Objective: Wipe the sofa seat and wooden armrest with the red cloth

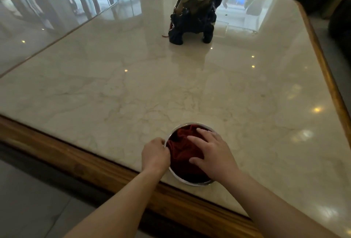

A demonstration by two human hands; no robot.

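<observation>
Head view, lower centre: the red cloth point(182, 150) lies bunched inside a metal bowl point(182, 181) near the front edge of the marble table point(171, 85). The left hand point(155, 154) grips the bowl rim with curled fingers. The right hand point(213, 155) rests on the cloth, fingers spread and nearly straight, with no pinch formed. Judged status: cloth not yet lifted out; wiping of sofa seat and wooden armrest not begun. Neither surface is clearly in view.

Table point(133, 89): pale marble top, glossy, with small lights mirrored in it.
Border point(76, 163): brown wood ran round the top.
Bowl point(190, 183): shiny metal, stood near the front edge.
Figurine point(193, 19): dark, stood at the far side — well apart from the bowl.
Floor point(28, 199): grey tiles.
</observation>
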